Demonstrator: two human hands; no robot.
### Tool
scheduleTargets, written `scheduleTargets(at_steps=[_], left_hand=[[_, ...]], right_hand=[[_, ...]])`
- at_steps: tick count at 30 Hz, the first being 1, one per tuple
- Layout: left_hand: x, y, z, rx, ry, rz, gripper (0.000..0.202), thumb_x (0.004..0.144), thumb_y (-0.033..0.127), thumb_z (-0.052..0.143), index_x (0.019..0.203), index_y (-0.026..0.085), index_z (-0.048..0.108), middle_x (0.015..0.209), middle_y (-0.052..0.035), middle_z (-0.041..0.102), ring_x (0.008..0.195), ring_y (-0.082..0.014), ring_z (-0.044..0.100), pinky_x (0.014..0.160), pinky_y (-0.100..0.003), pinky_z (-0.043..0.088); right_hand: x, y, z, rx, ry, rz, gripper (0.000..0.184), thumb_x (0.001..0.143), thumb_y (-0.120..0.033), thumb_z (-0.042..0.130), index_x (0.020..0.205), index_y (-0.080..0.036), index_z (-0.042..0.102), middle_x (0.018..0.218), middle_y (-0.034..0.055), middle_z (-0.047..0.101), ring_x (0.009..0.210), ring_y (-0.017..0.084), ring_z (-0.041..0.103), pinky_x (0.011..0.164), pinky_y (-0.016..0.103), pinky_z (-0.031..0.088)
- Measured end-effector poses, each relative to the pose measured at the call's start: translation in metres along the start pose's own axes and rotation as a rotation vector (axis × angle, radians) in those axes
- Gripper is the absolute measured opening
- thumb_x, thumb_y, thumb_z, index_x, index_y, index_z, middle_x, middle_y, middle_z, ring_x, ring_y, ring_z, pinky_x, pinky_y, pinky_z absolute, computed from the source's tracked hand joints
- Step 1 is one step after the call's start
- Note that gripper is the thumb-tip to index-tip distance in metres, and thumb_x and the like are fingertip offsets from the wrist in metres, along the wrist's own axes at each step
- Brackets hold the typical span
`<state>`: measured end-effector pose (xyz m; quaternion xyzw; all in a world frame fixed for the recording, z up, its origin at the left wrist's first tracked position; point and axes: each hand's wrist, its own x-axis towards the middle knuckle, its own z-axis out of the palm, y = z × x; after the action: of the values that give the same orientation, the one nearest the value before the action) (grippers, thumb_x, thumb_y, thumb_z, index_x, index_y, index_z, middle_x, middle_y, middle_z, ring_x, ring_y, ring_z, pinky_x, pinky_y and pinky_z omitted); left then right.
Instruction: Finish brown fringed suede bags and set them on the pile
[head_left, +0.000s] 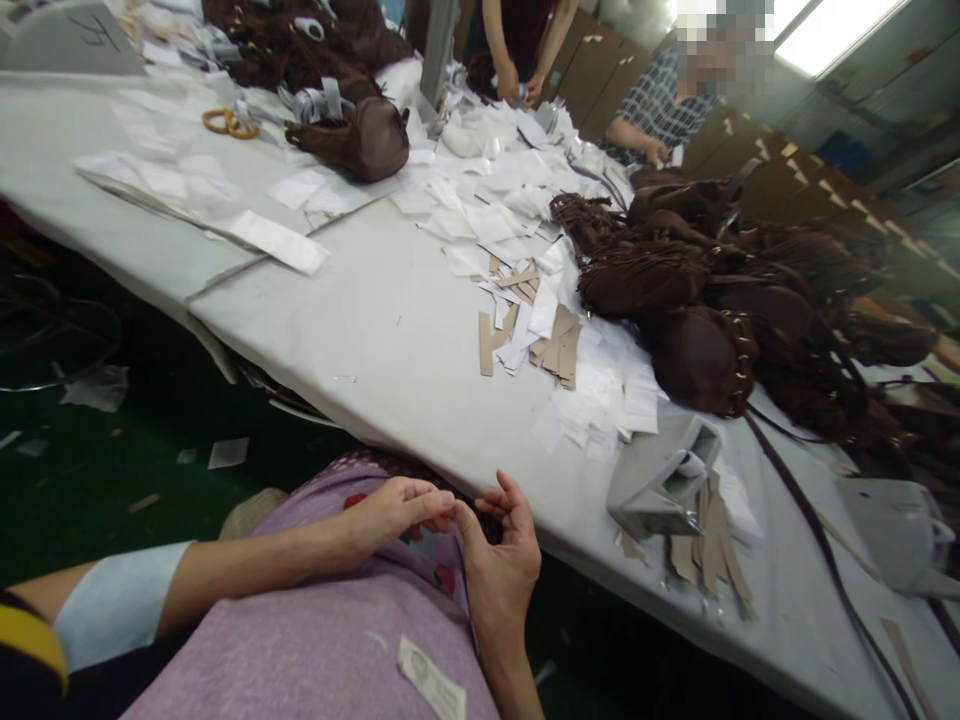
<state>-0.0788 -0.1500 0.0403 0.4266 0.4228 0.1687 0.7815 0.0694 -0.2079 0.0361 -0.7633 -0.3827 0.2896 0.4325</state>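
In front of my lap, below the table's near edge, my two hands meet. My left hand [409, 508] is closed, its fingers pressed together at the tip of my right thumb; whether anything small is between them is hidden. My right hand [504, 535] is open, palm turned inward, fingers loosely apart and slightly bent, with nothing visible in it. Nearest to them is the white-covered table [360, 310]. Farther along it lie beige card strips [556, 345] and white paper pieces [487, 220].
Dark brown leather bags [697, 350] are heaped on the right, with another brown bag [382, 140] at the far left. A grey holder [664, 475] stands near the front edge beside more card strips [709, 550]. Two people work across the table. Paper scraps [228, 453] lie on the green floor.
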Motion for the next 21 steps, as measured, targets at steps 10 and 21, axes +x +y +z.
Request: scheduleTargets(at_steps=[10,21], left_hand=[[-0.004,0.000,0.008,-0.024,-0.028,0.027,0.018,0.071,0.031,0.063,0.065,0.014,0.061,0.065,0.0011,0.060,0.062,-0.0108,0.048,0.062,-0.023,0.036],[-0.005,-0.008,0.012,0.044,-0.037,0.037,0.021,0.076,0.032,0.061,0.065,0.014,0.059,0.061,0.0028,0.057,0.057,-0.0089,0.044,0.056,-0.021,0.034]], right_hand=[[-0.002,0.005,0.002,0.166,-0.060,0.112,0.059,0.069,-0.037,0.072,0.123,-0.023,0.054,0.095,0.0021,0.058,0.080,0.016,0.060,0.077,0.032,0.050],[-0.002,0.005,0.001,0.359,-0.085,0.215,0.061,0.065,-0.031,0.077,0.121,-0.023,0.055,0.091,0.0001,0.059,0.077,0.013,0.059,0.075,0.028,0.050]])
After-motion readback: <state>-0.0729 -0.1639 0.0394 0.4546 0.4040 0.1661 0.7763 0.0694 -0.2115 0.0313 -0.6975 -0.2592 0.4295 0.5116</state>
